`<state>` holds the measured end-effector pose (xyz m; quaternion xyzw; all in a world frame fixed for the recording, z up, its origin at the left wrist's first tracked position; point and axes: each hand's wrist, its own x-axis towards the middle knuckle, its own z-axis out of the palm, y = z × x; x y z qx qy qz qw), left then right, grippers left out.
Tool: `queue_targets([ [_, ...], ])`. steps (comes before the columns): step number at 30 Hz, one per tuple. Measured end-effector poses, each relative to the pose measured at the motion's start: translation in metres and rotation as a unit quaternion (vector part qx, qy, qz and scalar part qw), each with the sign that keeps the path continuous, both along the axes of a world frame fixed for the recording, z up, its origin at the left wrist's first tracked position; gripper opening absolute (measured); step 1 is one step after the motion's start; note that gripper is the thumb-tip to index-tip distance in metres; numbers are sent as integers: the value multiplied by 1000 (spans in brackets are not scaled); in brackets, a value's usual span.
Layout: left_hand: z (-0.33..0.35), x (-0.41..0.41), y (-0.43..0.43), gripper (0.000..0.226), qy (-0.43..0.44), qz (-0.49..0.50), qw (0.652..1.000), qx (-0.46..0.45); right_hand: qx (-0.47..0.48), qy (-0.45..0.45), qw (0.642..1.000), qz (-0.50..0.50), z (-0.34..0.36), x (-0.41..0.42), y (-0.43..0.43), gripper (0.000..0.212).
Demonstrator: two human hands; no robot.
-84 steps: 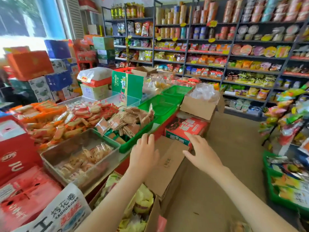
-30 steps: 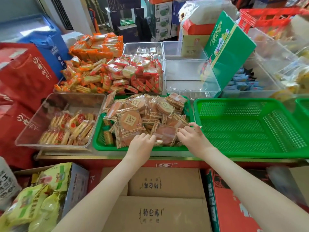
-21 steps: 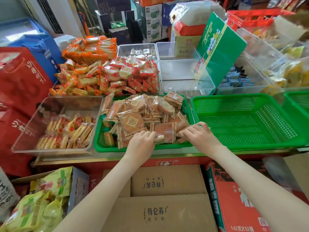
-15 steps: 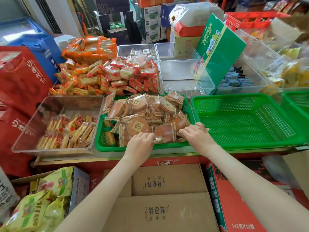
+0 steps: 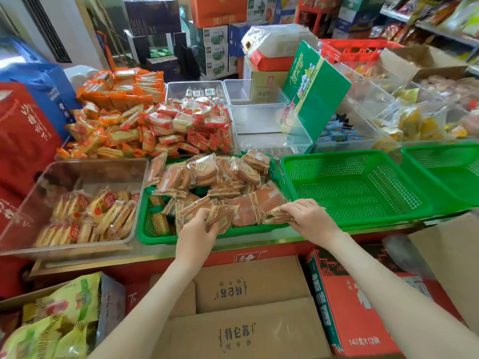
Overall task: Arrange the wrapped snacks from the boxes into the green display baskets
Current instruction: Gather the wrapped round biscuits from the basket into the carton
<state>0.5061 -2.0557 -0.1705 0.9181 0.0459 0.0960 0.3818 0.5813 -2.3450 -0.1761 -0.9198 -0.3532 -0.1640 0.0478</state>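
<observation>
A heap of wrapped snacks point(image 5: 207, 172), round brownish cakes in clear film, fills a green basket point(image 5: 155, 237) on the desk point(image 5: 103, 260) and rises above its rim just beyond both hands. The likely trouble is a spill: the packets look slick and loosely stacked, so pulling one from the near edge could send its neighbours over the front rim, off the narrow strip of desk and down onto the cardboard boxes point(image 5: 248, 330) below the forearms. The cakes also look soft, so a hard squeeze could crush them, and a packet held only by its crimped film edge could slip free. The left hand point(image 5: 199, 226) is at the near rim with its fingers curled round one packet point(image 5: 223, 218), gripping it. The right hand point(image 5: 308, 216) is at the basket's near right corner, palm down, its fingers drawn together and pinching the film of another packet point(image 5: 278, 216). Just to the right of the right hand, touching the full basket, is an empty green basket point(image 5: 350, 193).
</observation>
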Motion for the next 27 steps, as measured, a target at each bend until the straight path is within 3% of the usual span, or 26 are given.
queue_targets([
  [5, 3, 8, -5, 24, 60, 24, 997, -47, 89, 65, 992, -65, 21, -7, -5, 46],
  [8, 5, 8, -8, 28, 86, 44, 990, -106, 225, 162, 950, -146, 37, -14, 1, 42],
  [10, 9, 9, -13, 52, 108, 69, 980, -154, 382, 258, 866, -194, 47, -21, 6, 39],
  [13, 7, 16, -22, 65, 140, 84, 953, -254, 588, 353, 704, -183, 55, -32, 17, 35],
  [15, 4, 20, -29, 64, 152, 71, 936, -310, 652, 406, 620, -159, 53, -36, 24, 39],
  [18, 6, 19, -43, 39, 171, 54, 909, -375, 708, 486, 495, -134, 45, -40, 33, 44],
  [20, 7, 17, -52, 28, 189, 40, 891, -411, 716, 524, 441, -139, 37, -42, 36, 44],
  [22, 5, 15, -59, 25, 199, 29, 873, -444, 718, 541, 410, -153, 26, -45, 35, 43],
  [25, 0, 10, -68, 19, 222, 11, 854, -470, 719, 549, 389, -173, 12, -49, 28, 46],
  [27, -4, 8, -77, 27, 244, -10, 846, -474, 722, 549, 375, -192, 4, -52, 22, 44],
])
